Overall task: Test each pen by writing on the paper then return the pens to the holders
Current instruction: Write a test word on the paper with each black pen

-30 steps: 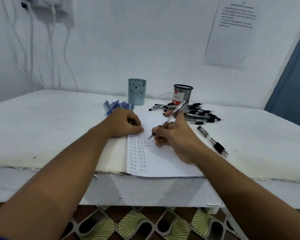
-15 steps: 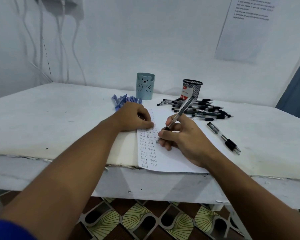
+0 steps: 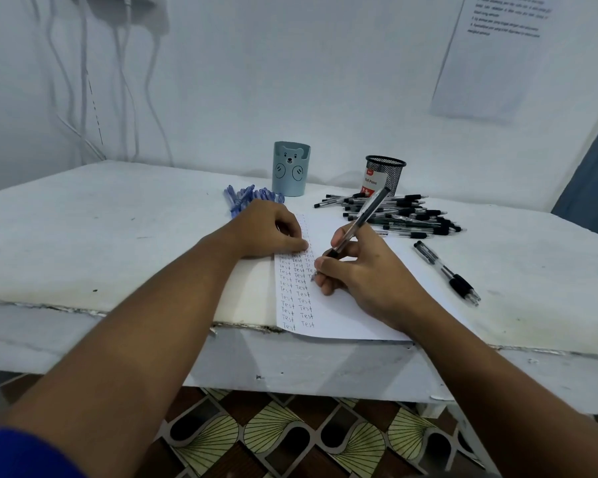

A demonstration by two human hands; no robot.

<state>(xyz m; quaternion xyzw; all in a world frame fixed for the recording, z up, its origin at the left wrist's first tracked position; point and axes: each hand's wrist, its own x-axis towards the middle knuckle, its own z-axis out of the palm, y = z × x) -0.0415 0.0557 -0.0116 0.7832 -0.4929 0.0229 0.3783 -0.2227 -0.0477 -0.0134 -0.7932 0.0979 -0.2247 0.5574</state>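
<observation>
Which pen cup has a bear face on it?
The light blue holder, standing behind the blue pens. The other cup, the black mesh holder behind the black pens, has only a red and white label.

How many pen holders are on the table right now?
2: a blue bear holder behind the blue pens, and a black mesh holder behind the black pen pile. Neither visibly holds pens.
</observation>
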